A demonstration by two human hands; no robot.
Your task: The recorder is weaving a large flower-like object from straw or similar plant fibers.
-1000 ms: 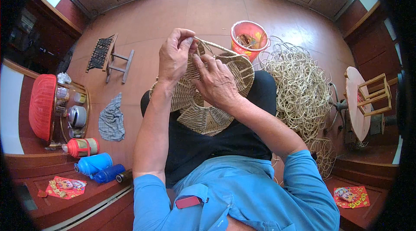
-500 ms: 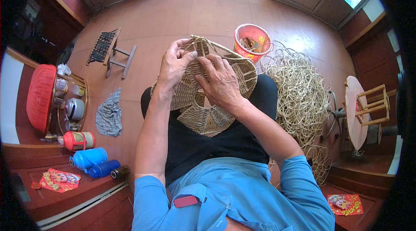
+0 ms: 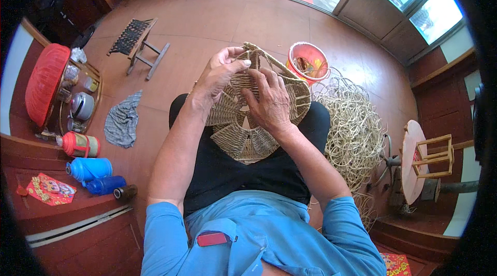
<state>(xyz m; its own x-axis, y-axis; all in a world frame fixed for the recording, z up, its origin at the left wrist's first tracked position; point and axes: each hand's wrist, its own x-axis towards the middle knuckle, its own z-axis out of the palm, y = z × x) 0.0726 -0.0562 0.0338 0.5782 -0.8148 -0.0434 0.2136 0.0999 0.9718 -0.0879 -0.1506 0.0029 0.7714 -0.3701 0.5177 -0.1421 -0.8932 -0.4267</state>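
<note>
On my lap rests a woven straw basket with wedge-shaped woven panels, open gaps and a braided rim. My left hand pinches the basket near the top of its rim, thumb and fingers closed on the weave. Close beside it, my right hand has its fingers bent against the inner weave, gripping at a strand or panel edge. Its fingertips are partly hidden, so the exact strand cannot be made out. Part of the basket's left side lies behind my left hand and wrist.
Right of my knees lies a big tangled heap of straw cord, beside a red bucket with some strands in it. A low stool and a grey cloth are at left. Flasks and a round table flank me.
The whole view has tilted and shifted as my head moved. Both hands stay on the basket at nearly the same spots, with only slight finger movement.
</note>
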